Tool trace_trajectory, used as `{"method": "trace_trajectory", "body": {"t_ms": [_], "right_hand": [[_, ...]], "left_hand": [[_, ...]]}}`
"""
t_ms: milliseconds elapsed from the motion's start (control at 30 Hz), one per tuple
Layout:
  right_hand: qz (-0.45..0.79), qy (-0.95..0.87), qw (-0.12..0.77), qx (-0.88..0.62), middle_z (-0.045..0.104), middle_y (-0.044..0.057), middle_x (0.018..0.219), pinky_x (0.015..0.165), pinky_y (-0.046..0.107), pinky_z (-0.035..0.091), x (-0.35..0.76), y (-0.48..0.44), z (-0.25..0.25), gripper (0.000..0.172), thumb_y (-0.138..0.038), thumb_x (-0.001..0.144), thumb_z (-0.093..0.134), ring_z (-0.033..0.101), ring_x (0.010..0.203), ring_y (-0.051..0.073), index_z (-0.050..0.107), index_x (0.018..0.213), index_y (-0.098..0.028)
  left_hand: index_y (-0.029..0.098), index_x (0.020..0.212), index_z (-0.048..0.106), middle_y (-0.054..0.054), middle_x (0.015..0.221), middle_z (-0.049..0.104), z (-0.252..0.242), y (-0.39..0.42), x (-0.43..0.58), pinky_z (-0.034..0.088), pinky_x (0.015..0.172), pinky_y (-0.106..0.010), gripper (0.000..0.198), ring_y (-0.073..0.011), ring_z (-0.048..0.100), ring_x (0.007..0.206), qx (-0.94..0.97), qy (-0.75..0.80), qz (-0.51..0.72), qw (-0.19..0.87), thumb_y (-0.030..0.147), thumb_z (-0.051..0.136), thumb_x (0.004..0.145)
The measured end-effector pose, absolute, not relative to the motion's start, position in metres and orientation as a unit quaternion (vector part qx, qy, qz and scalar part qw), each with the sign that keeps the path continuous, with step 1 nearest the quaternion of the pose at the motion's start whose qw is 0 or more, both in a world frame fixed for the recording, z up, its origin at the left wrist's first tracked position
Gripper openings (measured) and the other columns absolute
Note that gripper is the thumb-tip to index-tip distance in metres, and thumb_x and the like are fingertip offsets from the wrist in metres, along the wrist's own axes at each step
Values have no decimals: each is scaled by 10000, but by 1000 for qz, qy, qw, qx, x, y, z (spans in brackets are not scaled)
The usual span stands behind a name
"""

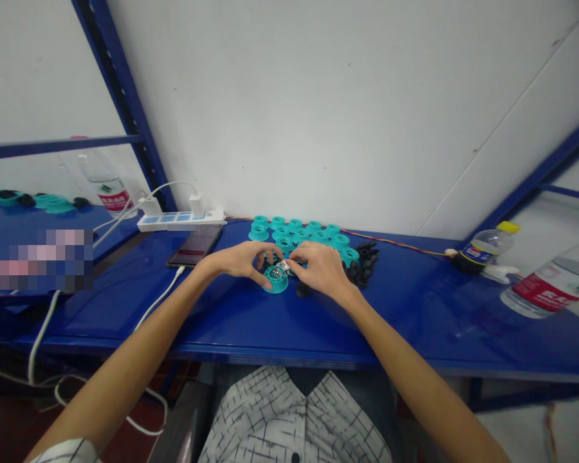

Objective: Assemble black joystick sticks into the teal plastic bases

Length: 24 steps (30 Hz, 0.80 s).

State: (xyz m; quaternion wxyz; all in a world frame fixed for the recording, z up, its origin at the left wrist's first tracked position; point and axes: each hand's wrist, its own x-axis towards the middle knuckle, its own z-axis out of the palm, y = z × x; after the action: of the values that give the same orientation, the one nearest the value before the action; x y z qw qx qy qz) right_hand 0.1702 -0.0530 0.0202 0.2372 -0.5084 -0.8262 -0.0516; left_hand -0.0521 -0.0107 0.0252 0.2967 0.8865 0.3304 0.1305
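Observation:
In front of me a teal flanged ring point(276, 287) stands on the blue table, with something clear and shiny inside its opening. My left hand point(246, 262) curls around its left and far side, the thumb against the rim. My right hand point(319, 269) is closed, its thumb and index finger pinching a small shiny silvery piece point(284, 265) just above the ring's far right edge. Exactly what the piece is cannot be made out. Behind the hands stand rows of similar teal rings point(295, 224). Black round parts point(364, 273) lie heaped to the right of them.
A phone point(196, 245) on a white cable and a power strip point(183, 218) lie at the left. Cola point(485, 247) and water point(545, 286) bottles are at the right. Thin coloured wires point(395, 240) run along the wall. Another water bottle point(109, 186) stands far left.

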Motion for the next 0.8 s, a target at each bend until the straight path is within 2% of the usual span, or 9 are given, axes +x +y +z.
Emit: {"method": "trace_trajectory", "body": {"t_ms": [200, 333, 433, 600, 800], "right_hand": [[-25, -854, 227, -468, 742, 25, 920, 687, 276, 397, 167, -53, 15, 185, -357, 889, 619, 640, 890, 187, 780, 881, -266], [-22, -864, 213, -455, 738, 26, 933, 697, 280, 395, 162, -54, 10, 185, -377, 891, 627, 628, 909, 191, 777, 890, -267], [-9, -865, 218, -452, 736, 23, 938, 716, 277, 394, 159, -55, 11, 160, -328, 890, 631, 626, 912, 185, 768, 872, -247], [49, -844, 253, -470, 732, 15, 885, 696, 261, 395, 156, -58, 16, 125, -236, 858, 619, 641, 841, 165, 740, 834, -215], [114, -803, 295, -506, 742, -3, 787, 652, 244, 411, 156, -55, 16, 133, -282, 849, 617, 655, 731, 149, 735, 828, -227]], "left_hand": [[141, 1064, 708, -26, 847, 654, 19, -11, -47, 413, 659, -227, 578, -138, 561, 719, 893, 351, 106, 263, 491, 825, 619], [151, 1034, 712, -16, 835, 637, 18, -9, -46, 406, 657, -223, 550, -138, 557, 725, 898, 344, 108, 252, 495, 824, 620], [145, 991, 706, -9, 822, 619, 18, -9, -45, 401, 649, -225, 536, -138, 555, 721, 899, 345, 109, 246, 510, 820, 616], [138, 913, 691, -1, 788, 617, 19, -11, -44, 392, 628, -230, 492, -138, 550, 693, 898, 347, 108, 247, 508, 814, 612], [142, 960, 678, 6, 765, 605, 19, -11, -45, 402, 623, -232, 534, -148, 564, 695, 896, 353, 107, 245, 506, 821, 597]]}}
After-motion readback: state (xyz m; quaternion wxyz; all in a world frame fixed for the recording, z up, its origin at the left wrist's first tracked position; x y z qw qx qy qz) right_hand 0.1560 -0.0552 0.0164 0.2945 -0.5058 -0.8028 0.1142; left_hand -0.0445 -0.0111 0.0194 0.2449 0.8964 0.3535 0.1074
